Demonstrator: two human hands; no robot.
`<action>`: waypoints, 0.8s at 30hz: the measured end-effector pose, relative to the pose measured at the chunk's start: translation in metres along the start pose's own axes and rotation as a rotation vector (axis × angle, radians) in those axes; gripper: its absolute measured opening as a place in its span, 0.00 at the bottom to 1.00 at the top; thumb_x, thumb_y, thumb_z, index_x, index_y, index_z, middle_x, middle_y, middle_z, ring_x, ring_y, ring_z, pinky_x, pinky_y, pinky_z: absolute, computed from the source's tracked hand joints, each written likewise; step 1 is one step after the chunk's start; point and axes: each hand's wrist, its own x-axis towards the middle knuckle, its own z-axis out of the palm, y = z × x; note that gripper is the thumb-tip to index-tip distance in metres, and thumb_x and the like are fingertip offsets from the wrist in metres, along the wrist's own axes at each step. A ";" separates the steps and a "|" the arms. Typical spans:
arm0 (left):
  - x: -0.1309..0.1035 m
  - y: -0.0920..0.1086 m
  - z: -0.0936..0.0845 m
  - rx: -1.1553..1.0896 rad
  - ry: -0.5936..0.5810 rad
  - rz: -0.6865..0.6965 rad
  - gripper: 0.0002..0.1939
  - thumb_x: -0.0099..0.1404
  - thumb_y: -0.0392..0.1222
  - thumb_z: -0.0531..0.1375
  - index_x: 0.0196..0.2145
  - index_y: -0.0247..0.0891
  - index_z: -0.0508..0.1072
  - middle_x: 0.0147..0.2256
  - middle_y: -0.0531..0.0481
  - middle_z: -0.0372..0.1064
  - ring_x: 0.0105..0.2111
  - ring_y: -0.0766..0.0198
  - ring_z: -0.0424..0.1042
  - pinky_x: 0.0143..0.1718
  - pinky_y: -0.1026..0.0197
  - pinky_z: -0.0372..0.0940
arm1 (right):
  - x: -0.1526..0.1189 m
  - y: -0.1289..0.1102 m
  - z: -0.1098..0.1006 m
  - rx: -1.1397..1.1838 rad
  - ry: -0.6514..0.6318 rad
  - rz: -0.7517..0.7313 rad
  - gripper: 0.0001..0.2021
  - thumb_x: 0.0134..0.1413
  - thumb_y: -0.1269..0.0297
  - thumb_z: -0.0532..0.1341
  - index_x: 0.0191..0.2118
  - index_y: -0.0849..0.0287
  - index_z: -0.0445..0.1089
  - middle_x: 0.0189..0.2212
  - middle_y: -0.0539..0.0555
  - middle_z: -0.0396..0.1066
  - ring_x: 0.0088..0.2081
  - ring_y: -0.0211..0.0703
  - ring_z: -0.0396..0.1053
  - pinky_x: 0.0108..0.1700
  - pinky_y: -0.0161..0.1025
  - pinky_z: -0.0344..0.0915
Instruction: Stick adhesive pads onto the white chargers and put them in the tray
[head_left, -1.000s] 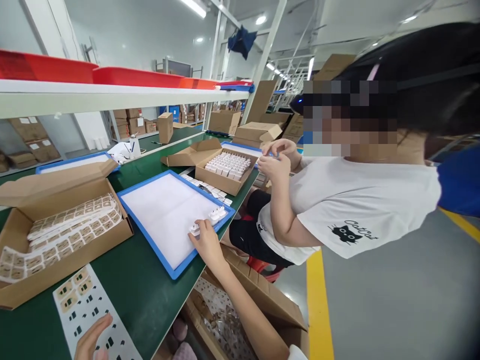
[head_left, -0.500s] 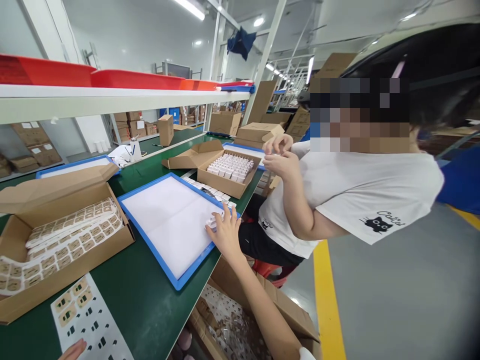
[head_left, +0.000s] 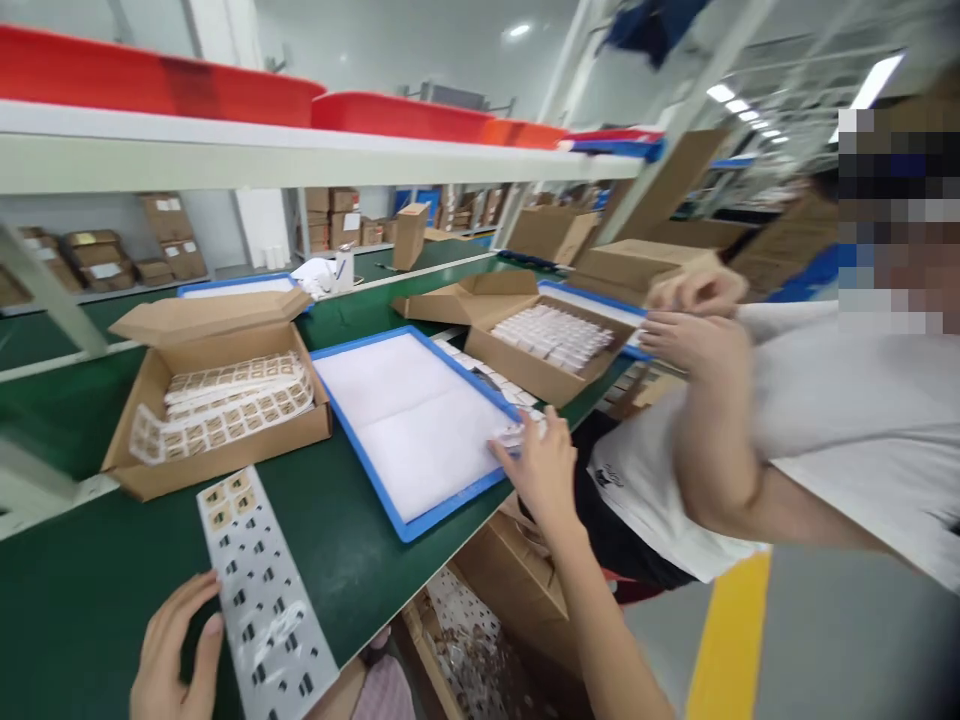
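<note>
The long grey-white sheet with tan square stickers [head_left: 262,590] looks like smooth film or coated paper, and it is glossy, with bright reflections near its lower part. The green flat counter [head_left: 360,575] has a smooth surface with a weak sheen. The blue rectangular frame [head_left: 407,530] appears to be smooth plastic; the white flat lining [head_left: 412,420] inside it is matt, with a faint crease, but paper or foam I cannot tell. The open brown box [head_left: 247,452] is of matt cardboard, and the white sticker strips [head_left: 229,430] in it look like paper. The small white block-shaped pieces [head_left: 551,337] resemble plastic. The long red trays [head_left: 409,118] are of slightly shiny plastic. The white short-sleeved shirt [head_left: 802,370] is soft, matt cloth.
</note>
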 end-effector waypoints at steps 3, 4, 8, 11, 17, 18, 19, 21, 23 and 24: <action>0.006 -0.001 -0.011 0.177 -0.186 0.084 0.27 0.73 0.63 0.56 0.62 0.49 0.75 0.71 0.43 0.64 0.76 0.30 0.47 0.69 0.20 0.56 | -0.023 -0.047 -0.015 0.191 0.113 -0.169 0.25 0.68 0.53 0.60 0.63 0.64 0.67 0.66 0.79 0.63 0.69 0.74 0.62 0.67 0.74 0.60; 0.008 -0.002 -0.012 0.228 -0.197 0.124 0.28 0.74 0.61 0.57 0.65 0.49 0.72 0.72 0.44 0.61 0.77 0.30 0.43 0.70 0.18 0.50 | -0.033 -0.070 -0.018 0.302 0.104 -0.263 0.21 0.69 0.55 0.60 0.61 0.61 0.69 0.64 0.75 0.68 0.66 0.69 0.67 0.67 0.71 0.62; 0.008 -0.002 -0.005 0.364 -0.220 0.206 0.30 0.77 0.53 0.54 0.72 0.48 0.63 0.74 0.46 0.57 0.78 0.32 0.40 0.72 0.16 0.38 | -0.076 -0.174 -0.014 0.699 -0.490 -0.674 0.19 0.71 0.65 0.58 0.63 0.49 0.71 0.59 0.62 0.76 0.62 0.58 0.74 0.62 0.60 0.74; -0.003 -0.001 0.002 0.436 -0.254 0.207 0.30 0.76 0.47 0.55 0.73 0.46 0.61 0.74 0.47 0.58 0.77 0.35 0.42 0.73 0.17 0.36 | -0.094 -0.238 0.015 0.713 -0.783 -0.785 0.24 0.70 0.63 0.60 0.69 0.52 0.67 0.67 0.62 0.70 0.69 0.57 0.67 0.68 0.57 0.70; -0.033 -0.002 0.003 0.484 -0.281 0.251 0.31 0.69 0.41 0.62 0.68 0.50 0.67 0.70 0.47 0.64 0.76 0.35 0.48 0.73 0.17 0.39 | -0.108 -0.275 0.067 0.634 -0.879 -0.770 0.28 0.71 0.64 0.57 0.73 0.55 0.61 0.71 0.67 0.64 0.75 0.64 0.57 0.72 0.73 0.54; -0.032 -0.001 0.002 0.482 -0.280 0.266 0.30 0.69 0.41 0.62 0.67 0.50 0.67 0.68 0.46 0.67 0.75 0.36 0.50 0.73 0.17 0.41 | -0.111 -0.273 0.069 0.638 -0.878 -0.768 0.28 0.71 0.65 0.57 0.73 0.54 0.61 0.70 0.66 0.66 0.75 0.62 0.58 0.73 0.73 0.53; -0.028 0.002 0.002 0.480 -0.273 0.287 0.29 0.70 0.41 0.62 0.67 0.49 0.68 0.66 0.44 0.68 0.74 0.36 0.52 0.72 0.18 0.44 | -0.115 -0.271 0.070 0.648 -0.875 -0.767 0.27 0.70 0.66 0.57 0.72 0.52 0.62 0.69 0.65 0.68 0.74 0.61 0.59 0.72 0.72 0.54; -0.010 0.010 0.000 0.478 -0.238 0.334 0.27 0.72 0.41 0.59 0.67 0.46 0.67 0.66 0.41 0.67 0.72 0.37 0.55 0.71 0.19 0.49 | -0.122 -0.266 0.069 0.679 -0.855 -0.761 0.26 0.68 0.67 0.59 0.69 0.50 0.65 0.66 0.63 0.72 0.72 0.59 0.63 0.72 0.71 0.55; 0.016 0.019 0.000 0.477 -0.178 0.373 0.27 0.73 0.37 0.56 0.68 0.43 0.65 0.70 0.38 0.62 0.71 0.38 0.56 0.70 0.21 0.52 | -0.126 -0.263 0.069 0.718 -0.822 -0.742 0.24 0.66 0.69 0.61 0.65 0.51 0.70 0.61 0.63 0.76 0.67 0.58 0.69 0.70 0.68 0.61; 0.029 0.022 0.001 0.473 -0.158 0.382 0.27 0.73 0.35 0.55 0.68 0.42 0.65 0.71 0.37 0.61 0.71 0.39 0.57 0.70 0.23 0.53 | -0.127 -0.262 0.070 0.741 -0.803 -0.728 0.22 0.65 0.70 0.61 0.63 0.53 0.71 0.58 0.63 0.78 0.64 0.58 0.73 0.67 0.65 0.65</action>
